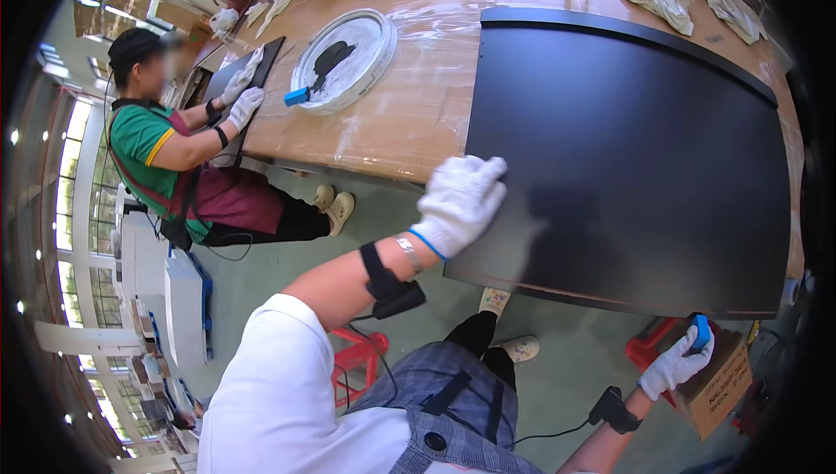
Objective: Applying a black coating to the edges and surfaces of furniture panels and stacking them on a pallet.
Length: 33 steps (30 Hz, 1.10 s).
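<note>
At the left fingers (495,167): we see knitted white glove fabric over the left edge of the black panel (627,152); whether the thumb pinches from below, we cannot tell.
Right fingers (699,357): clamped on a small blue block (701,332) at the panel's near edge, close to its right corner.
Overhang risk: the panel seems to jut past the worktop (418,121) toward us, so pressing hard between both sets of fingers could tip it.
Finish risk: residue on the block or glove could, we judge, smear or scratch the dark face.
Cable risk: the black cable (556,435) behind the right fingers could snag on a long reach.
Panel form: smooth, softly reflective, roughly rectangular, with a raised lip far beyond the fingers.
Tub (389,47): beyond and left of the left fingers, round, whitish, shallow, holding a black patch (331,60).
Worktop skin: brown under wrinkled, glossy clear film.
</note>
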Tool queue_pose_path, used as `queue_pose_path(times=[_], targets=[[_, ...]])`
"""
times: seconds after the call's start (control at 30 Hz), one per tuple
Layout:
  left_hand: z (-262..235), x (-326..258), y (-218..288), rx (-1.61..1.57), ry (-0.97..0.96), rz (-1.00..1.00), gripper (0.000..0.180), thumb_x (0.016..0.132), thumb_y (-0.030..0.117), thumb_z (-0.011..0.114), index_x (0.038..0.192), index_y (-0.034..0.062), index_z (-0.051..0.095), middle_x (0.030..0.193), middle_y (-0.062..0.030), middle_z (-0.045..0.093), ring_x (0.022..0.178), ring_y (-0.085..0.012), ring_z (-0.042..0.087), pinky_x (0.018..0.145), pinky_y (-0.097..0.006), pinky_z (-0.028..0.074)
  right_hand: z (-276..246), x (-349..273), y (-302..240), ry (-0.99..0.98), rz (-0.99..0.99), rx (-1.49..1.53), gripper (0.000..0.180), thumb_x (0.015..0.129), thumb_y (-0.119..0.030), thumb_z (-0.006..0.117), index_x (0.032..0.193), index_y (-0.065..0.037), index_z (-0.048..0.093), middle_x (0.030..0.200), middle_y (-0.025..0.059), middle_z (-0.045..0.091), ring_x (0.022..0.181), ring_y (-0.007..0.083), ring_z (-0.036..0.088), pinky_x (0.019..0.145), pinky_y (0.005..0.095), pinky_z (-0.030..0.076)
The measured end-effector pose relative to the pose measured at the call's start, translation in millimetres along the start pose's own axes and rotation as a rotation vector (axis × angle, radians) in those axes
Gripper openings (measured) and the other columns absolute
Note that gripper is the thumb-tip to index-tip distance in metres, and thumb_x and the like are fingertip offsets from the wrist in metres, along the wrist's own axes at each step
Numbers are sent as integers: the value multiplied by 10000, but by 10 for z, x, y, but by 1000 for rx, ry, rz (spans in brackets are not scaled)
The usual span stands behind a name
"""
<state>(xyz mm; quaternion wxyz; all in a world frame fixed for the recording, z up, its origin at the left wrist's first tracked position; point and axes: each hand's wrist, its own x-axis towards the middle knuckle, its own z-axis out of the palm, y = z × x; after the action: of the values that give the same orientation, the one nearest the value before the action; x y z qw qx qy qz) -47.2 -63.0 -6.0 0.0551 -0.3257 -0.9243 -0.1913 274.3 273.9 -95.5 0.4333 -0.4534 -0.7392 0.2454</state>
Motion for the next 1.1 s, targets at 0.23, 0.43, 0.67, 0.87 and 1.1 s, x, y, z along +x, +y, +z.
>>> queue_pose_path(times=[0.23,0.43,0.67,0.87,1.1], targets=[[-48,311,-612,238,9,154,248,845,184,701,1088,138,690,893,-74,650,852,-313,610,778,-453,473,-29,-12,-96,17,76,-38,334,975,-155,670,1228,48,593,1164,130,641,1037,215,607,985,344,469],[-25,518,-699,240,53,209,239,833,164,700,1067,120,684,912,-66,660,863,-295,613,793,-441,473,-60,0,-94,4,59,-91,349,989,-133,652,1276,33,543,1190,130,617,1046,204,604,967,315,486],[-69,573,-726,262,29,244,255,805,145,718,1055,114,681,910,-51,656,868,-281,607,822,-427,471,-92,31,-32,-26,90,-153,335,987,-122,650,1264,37,549,1181,137,618,1053,204,606,963,316,500],[-151,537,-722,304,-72,255,245,798,134,718,1039,111,680,874,-48,636,877,-281,597,817,-423,470,-94,9,-46,5,121,-103,368,971,-203,684,1251,18,591,1195,126,621,1082,224,579,1008,357,448],[-115,641,-783,281,-26,280,235,798,123,716,1031,113,693,887,-54,646,864,-285,591,834,-424,476,-141,41,-2,-46,67,-171,375,976,-214,679,1252,20,583,1190,130,618,1081,226,579,1007,349,448]])
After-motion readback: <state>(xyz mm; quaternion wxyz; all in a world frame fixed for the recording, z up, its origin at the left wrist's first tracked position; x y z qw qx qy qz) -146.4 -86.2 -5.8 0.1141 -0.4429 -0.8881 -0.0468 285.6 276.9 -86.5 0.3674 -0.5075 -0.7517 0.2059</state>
